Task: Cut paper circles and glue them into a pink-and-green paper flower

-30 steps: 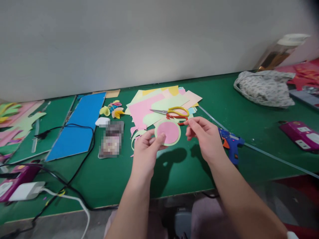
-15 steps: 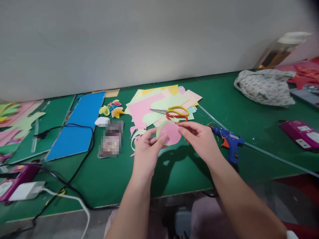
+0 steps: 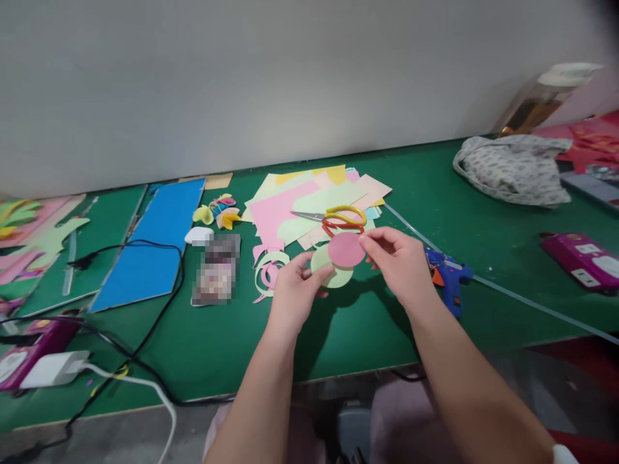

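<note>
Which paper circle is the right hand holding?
The pink circle, pinched at its edge by the right hand; the green circle is in the left hand.

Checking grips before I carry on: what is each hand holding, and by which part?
The left hand pinches the pale green paper circle by its left side; the right hand pinches the pink paper circle by its right edge.

Finding: papercraft workspace

From my remote viewpoint, I class this as a craft workspace. I record a green-topped worktable (image 3: 416,193) set against a plain grey wall (image 3: 290,84). On it lie a blue hot-glue gun (image 3: 453,280) with a long translucent glue stick (image 3: 532,302) behind it, scissors (image 3: 309,215) on piled coloured paper sheets (image 3: 273,206), and paper offcuts (image 3: 51,249) toward the left. Whether home or commercial premises, I cannot determine.
</note>
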Motion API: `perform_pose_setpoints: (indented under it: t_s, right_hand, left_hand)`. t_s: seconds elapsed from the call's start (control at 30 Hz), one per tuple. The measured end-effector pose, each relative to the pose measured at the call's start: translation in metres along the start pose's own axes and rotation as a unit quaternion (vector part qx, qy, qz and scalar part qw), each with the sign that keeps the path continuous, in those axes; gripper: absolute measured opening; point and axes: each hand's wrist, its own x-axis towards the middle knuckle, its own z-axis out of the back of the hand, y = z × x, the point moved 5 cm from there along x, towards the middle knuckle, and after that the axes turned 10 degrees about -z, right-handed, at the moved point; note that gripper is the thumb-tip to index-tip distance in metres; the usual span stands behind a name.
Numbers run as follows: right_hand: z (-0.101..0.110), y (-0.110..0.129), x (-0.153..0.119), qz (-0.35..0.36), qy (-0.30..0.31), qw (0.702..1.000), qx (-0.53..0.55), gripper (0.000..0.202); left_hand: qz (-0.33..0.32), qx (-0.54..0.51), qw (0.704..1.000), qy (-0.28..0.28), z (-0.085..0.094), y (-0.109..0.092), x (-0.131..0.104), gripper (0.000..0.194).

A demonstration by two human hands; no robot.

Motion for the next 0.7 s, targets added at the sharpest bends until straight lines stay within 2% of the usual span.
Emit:
perform_pose_setpoints:
  t_s: [0.2, 0.3, 0.57, 0.7]
  right_hand:
    - [0.015, -0.005, 0.008, -0.005, -0.018, 1.0, -0.009, 0.016]
    - [0.019, -0.009, 0.009, -0.008, -0.019, 0.999, -0.036, 0.016]
    - [0.019, -0.011, 0.01, -0.016, -0.012, 0.998, -0.061, 0.017]
    - [0.017, -0.01, 0.009, -0.007, -0.009, 0.997, -0.079, 0.016]
  left_hand:
    - [0.027, 0.159, 0.979, 0.123, -0.003, 0.019, 0.011, 0.03]
    - [0.018, 0.19, 0.966, 0.172, -0.004, 0.028, 0.014, 0.029]
    - [-0.019, 0.223, 0.957, 0.182, 0.001, 0.026, 0.015, 0.031]
    - [-0.051, 0.251, 0.953, 0.164, 0.005, 0.023, 0.017, 0.029]
